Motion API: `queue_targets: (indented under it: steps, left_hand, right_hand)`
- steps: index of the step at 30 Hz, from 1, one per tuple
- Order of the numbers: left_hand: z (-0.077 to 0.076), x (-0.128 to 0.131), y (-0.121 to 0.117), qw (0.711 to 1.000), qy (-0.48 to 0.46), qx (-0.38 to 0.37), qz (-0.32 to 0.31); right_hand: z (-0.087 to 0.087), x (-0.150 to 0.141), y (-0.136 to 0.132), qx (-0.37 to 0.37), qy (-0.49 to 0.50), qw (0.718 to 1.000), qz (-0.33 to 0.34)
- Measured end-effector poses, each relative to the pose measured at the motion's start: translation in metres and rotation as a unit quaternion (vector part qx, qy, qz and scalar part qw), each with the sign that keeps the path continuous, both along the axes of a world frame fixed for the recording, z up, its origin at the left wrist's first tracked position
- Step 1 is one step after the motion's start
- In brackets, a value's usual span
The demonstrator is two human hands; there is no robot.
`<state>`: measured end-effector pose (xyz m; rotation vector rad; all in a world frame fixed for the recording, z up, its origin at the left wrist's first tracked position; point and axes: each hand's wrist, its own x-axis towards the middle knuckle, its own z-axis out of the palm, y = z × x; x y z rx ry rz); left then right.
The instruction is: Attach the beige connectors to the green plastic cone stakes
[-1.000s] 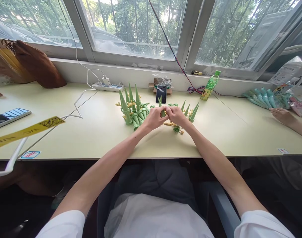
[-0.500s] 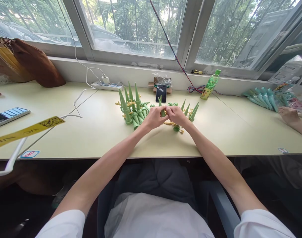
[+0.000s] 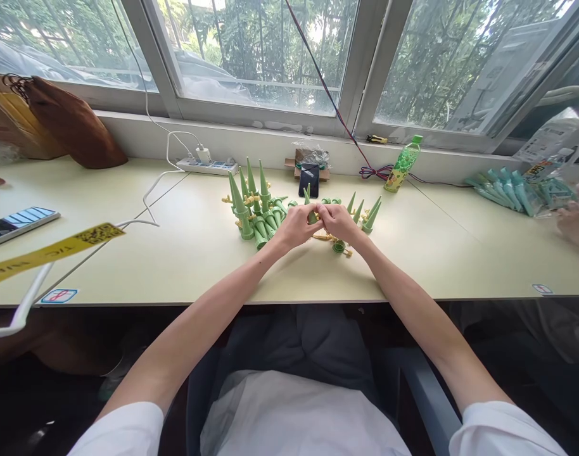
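My left hand (image 3: pixel 295 227) and my right hand (image 3: pixel 339 221) meet over the table, fingers closed around one green plastic watering spike (image 3: pixel 311 217). Its pointed tip shows above the fingers, while much of its body is hidden by them. Left of my hands stands a cluster of green spikes (image 3: pixel 246 209) with yellow valves, several upright and others lying down. To the right, a few more pointed green spikes (image 3: pixel 372 215) stand. Just below my right hand lies a green cap (image 3: pixel 338 246) with small yellow pieces near it.
Behind my hands a phone (image 3: pixel 309 180) leans on a small cardboard box (image 3: pixel 289 163). A green drink bottle (image 3: pixel 403 164) stands by the windowsill. A power strip (image 3: pixel 208 166) with white cables lies back left. At far right, another person's hand (image 3: pixel 577 221) is near teal packets (image 3: pixel 508 190).
My hands keep almost the same place and grip on the spike. The other person's hand at the far right has moved further right and back from the table's middle.
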<state>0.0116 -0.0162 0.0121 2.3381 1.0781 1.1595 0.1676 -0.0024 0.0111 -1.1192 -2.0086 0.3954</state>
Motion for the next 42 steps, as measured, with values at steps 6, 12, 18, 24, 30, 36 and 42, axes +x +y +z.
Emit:
queue_targets:
  steps: [6,12,18,24,30,36,42]
  left_hand:
    - [-0.0014,-0.0002,0.0019,1.0,0.008,-0.004,0.011]
    - [-0.0021,0.0002,0.0014,1.0,0.022,-0.002,0.006]
    - [-0.0028,0.0007,0.0002,0.999,0.041,0.003,0.008]
    - [-0.0044,0.001,0.0007,0.998,0.056,0.005,0.024]
    - [-0.0026,0.0018,-0.0001,0.998,0.057,0.004,0.019]
    - [-0.0049,0.0014,0.0023,0.999,0.043,0.011,0.007]
    - [-0.0063,0.0017,0.0034,1.0,0.027,0.013,-0.002]
  right_hand:
    - [0.0022,0.0004,-0.0038,-0.024,0.024,0.999,0.018]
    - [0.0021,0.0008,-0.0033,-0.042,0.051,0.998,0.024]
    - [0.0005,0.0004,-0.0026,-0.051,0.071,0.996,0.031]
    - [-0.0021,0.0008,-0.0006,-0.063,0.099,0.992,0.048]
    - [-0.0016,-0.0001,-0.0001,-0.095,0.143,0.982,0.074]
    - [0.0008,-0.0013,-0.0025,-0.125,0.182,0.971,0.091]
    - [0.0006,-0.0018,-0.0027,-0.146,0.206,0.962,0.102]
